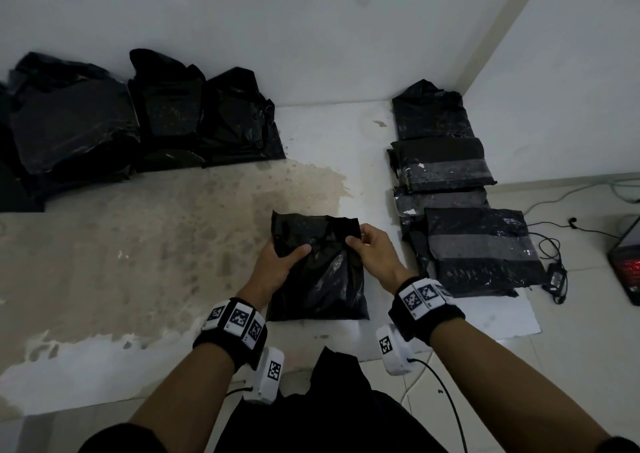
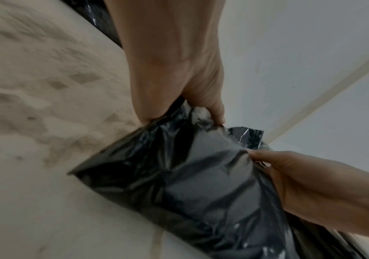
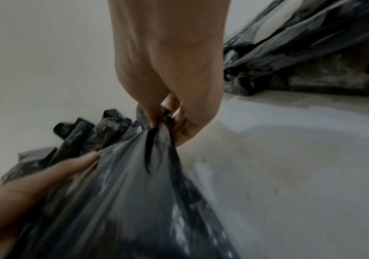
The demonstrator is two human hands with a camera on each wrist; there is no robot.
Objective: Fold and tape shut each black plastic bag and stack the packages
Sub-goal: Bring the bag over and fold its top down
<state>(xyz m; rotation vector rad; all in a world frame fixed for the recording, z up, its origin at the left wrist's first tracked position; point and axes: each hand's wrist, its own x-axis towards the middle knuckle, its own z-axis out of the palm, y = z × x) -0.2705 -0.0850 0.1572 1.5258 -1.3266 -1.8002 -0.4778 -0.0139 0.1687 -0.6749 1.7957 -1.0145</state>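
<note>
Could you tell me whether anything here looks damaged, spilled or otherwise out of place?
The floor carries a large brownish patch left of the black plastic bag, like a stain or worn surface. Loose cables trail beside the taped packages. The left hand and right hand grip the bag, which looks intact.

Head view downward; wrist views close.

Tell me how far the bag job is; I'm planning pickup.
Done: taped packages lie overlapped at right. In hand: left hand and right hand grip one bag, with no tape on it. Left: the untaped bags by the wall.
</note>
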